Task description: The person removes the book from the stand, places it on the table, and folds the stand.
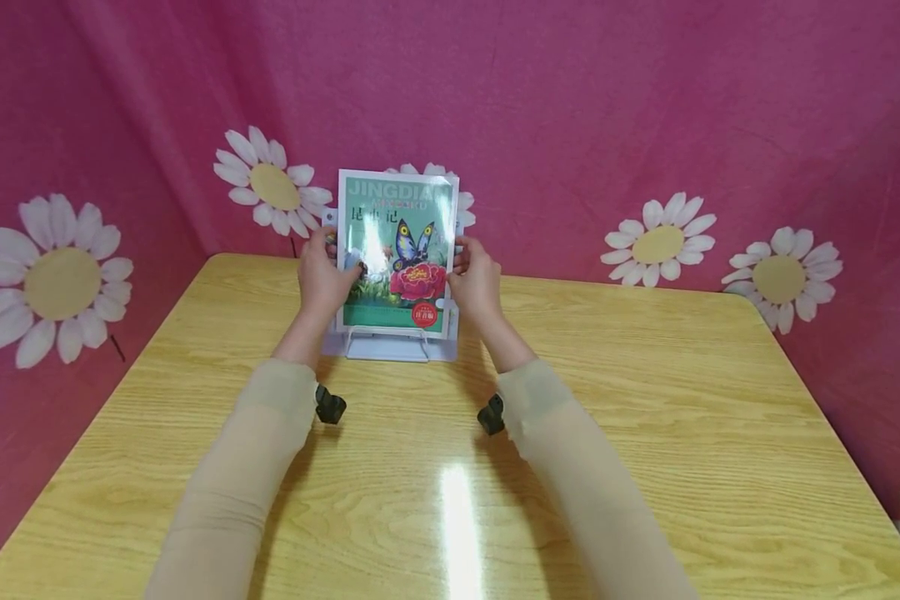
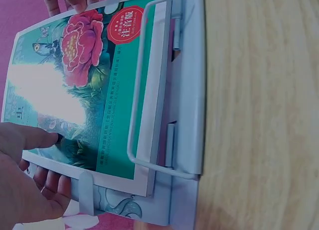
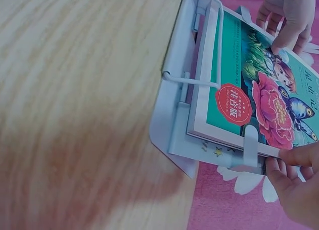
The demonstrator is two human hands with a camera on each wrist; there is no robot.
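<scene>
A picture book (image 1: 378, 312) with a green cover, a butterfly and a pink flower leans upright on a pale book stand (image 1: 387, 349). The stand's white wire holder (image 2: 133, 115) crosses the lower part of the cover. At the book's left edge my left hand (image 1: 326, 275) grips it, thumb on the cover and the other fingers behind the edge. My right hand (image 1: 478, 282) pinches the opposite edge near the flower, its thumb at the border. Side clips show in the wrist views; one clip (image 3: 250, 145) overlaps the book's border by the right hand.
The stand is near the back edge of a wooden table (image 1: 630, 400). Behind it hangs a pink curtain (image 1: 540, 108) printed with large white daisies. Small black devices, one (image 1: 331, 405) on the left and one (image 1: 491, 414) on the right, sit at the sleeve cuffs.
</scene>
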